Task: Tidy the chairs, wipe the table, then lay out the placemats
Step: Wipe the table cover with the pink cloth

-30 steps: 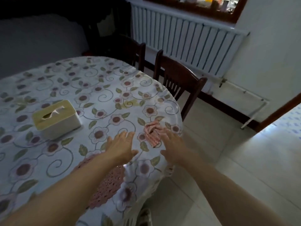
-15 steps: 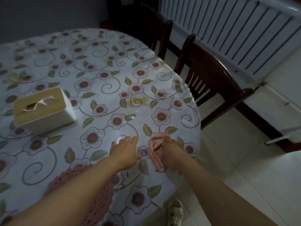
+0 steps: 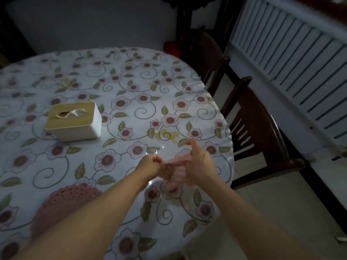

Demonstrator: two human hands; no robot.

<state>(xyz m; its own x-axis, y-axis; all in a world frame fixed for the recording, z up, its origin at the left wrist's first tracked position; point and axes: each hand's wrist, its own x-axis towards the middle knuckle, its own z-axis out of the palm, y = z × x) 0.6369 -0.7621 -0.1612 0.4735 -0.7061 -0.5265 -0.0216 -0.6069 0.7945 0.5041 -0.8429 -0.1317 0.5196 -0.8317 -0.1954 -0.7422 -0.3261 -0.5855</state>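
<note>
At the near right edge of the round table (image 3: pixel 56 76) under its white plastic cloth printed with maroon flowers and green leaves, both hands gathered on a crumpled pink rag (image 3: pixel 175 170) lifted just clear of the surface. Left hand (image 3: pixel 150 164) curled into a tight fist, pinching the rag's left end; right hand (image 3: pixel 200 164) wrapped over the right side of the bundle, index finger lifted and half straight, remaining fingers closed on cloth. Rag blurred, so no telling its folds or whether fully off the table; long axis roughly left to right between the two fists. Straight ahead of the hands and slightly right of centre, near but apart, a yellowish spill (image 3: pixel 168 135) on the tablecloth, closer to the right hand than the left, probably the first patch to wipe. Farther left, well apart, a white tissue box with pale wooden lid (image 3: pixel 73 121). Near the left forearm, a pink crocheted round placemat (image 3: pixel 62 205), partly hidden, not laid out in place. To the right, two dark wooden chairs (image 3: pixel 262 132) tucked close to the table rim, in front of a white ribbed radiator (image 3: pixel 293 59). Wiping stage apparently only about to start.
</note>
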